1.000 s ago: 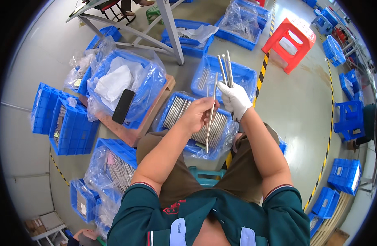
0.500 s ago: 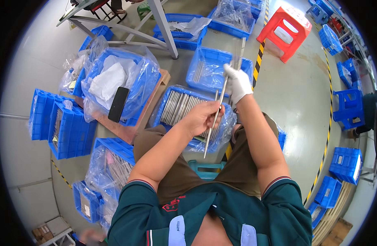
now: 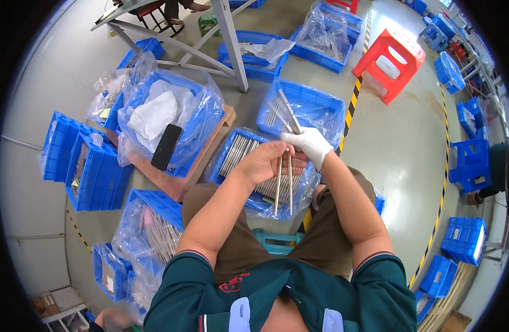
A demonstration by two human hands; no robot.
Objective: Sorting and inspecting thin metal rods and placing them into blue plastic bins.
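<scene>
Change: right hand, white knit-look glove, is down from its raised spot and now meets the bare left hand; fingers overlap. Upshot: both lots of rods are at one spot, in the air above the lined bin.

Left hand: fingers straighter than a second ago, thumb over the lower rods, pinning them. Two show, now side by side with a gap, ends toward the person's lap. Right hand: glove closed around the upper rods, which tilt up and left over the second bin; no longer upright. Can't tell whether any rod runs through both hands; the overlap hides it.

Materials: held rods are slim, straight, round, bright bare metal, smooth-looking. Same look for the stacked rods below, packed parallel in rows. Bins are rigid blue plastic, rectangular; liners are clear film, crinkled and glossy. Left of that: black phone, flat slab, on a bin's edge by limp white sheeting; rough wood pallet underneath.
</scene>
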